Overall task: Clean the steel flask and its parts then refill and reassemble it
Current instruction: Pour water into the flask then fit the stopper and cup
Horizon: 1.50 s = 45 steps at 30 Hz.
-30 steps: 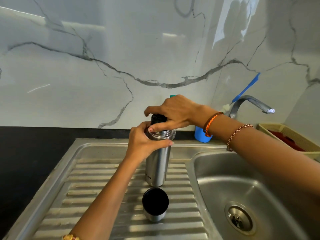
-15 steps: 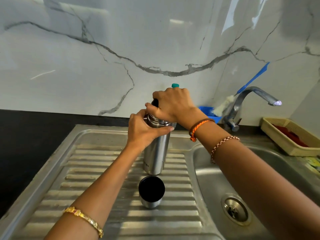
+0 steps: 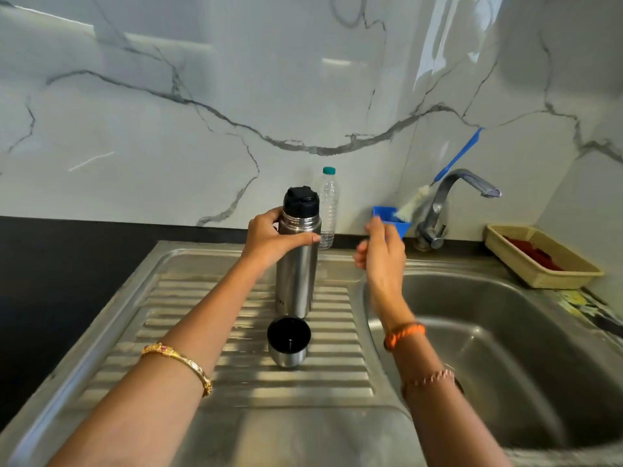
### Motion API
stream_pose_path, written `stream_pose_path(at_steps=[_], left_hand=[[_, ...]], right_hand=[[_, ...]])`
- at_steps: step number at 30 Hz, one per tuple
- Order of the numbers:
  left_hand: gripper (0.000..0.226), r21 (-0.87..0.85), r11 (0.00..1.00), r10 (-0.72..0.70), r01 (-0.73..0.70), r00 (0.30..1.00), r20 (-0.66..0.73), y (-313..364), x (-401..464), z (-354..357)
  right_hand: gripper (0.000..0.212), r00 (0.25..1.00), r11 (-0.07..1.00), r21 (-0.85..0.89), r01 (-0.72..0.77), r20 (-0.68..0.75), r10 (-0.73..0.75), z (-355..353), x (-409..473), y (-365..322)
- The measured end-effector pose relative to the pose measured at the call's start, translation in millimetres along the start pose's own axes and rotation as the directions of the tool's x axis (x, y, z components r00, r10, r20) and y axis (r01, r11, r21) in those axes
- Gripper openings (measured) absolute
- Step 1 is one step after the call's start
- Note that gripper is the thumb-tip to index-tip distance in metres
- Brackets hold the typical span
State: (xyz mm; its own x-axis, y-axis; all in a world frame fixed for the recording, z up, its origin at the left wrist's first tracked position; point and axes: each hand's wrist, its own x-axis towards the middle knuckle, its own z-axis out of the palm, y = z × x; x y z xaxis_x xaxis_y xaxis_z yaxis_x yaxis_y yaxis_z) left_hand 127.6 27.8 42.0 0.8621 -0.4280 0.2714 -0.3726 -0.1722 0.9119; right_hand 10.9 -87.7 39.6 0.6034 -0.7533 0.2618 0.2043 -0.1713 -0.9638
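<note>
The steel flask (image 3: pixel 296 274) stands upright on the ribbed drainboard (image 3: pixel 188 335), with its black stopper (image 3: pixel 300 201) fitted in the neck. My left hand (image 3: pixel 269 239) grips the flask near its shoulder. My right hand (image 3: pixel 382 252) hovers to the right of the flask, blurred, fingers loosely spread and holding nothing. The flask's steel cup lid (image 3: pixel 288 342) stands in front of the flask with its dark inside facing up.
A clear plastic bottle (image 3: pixel 328 210) with a teal cap stands behind the flask. A blue tub (image 3: pixel 396 222) holds a blue-handled bottle brush (image 3: pixel 455 160) by the tap (image 3: pixel 448 203). The sink basin (image 3: pixel 499 348) lies right; a beige basket (image 3: pixel 542 259) sits far right.
My right hand has let go of the black stopper and moved away to the right. The left hand still grips the flask. The view has pulled back.
</note>
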Motion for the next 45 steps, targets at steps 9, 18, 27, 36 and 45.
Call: stream_pose_path(at_steps=[9,18,27,36,45], left_hand=[[0.061,-0.021,0.996,-0.087,0.089,0.994,0.071,8,-5,4],[0.057,-0.041,0.993,-0.111,0.113,0.993,0.051,9,-18,0],[0.058,0.0,0.997,-0.083,0.083,0.996,0.022,4,-18,0],[0.057,0.036,0.997,-0.066,0.066,0.998,0.02,-2,-23,12],[0.056,0.099,0.994,-0.05,0.042,0.996,0.075,-3,-14,-2]], right_hand=[[0.116,0.81,0.883,-0.463,0.078,0.546,0.215,-22,-88,110],[0.076,0.919,0.896,-0.442,0.033,0.365,0.146,9,-109,116],[0.029,0.982,0.965,0.251,-0.077,0.186,0.03,-17,-76,40],[0.053,0.968,0.973,-0.093,0.209,0.163,-0.193,-19,12,-60],[0.058,0.865,0.805,-0.36,0.471,0.366,-0.343,18,43,-80]])
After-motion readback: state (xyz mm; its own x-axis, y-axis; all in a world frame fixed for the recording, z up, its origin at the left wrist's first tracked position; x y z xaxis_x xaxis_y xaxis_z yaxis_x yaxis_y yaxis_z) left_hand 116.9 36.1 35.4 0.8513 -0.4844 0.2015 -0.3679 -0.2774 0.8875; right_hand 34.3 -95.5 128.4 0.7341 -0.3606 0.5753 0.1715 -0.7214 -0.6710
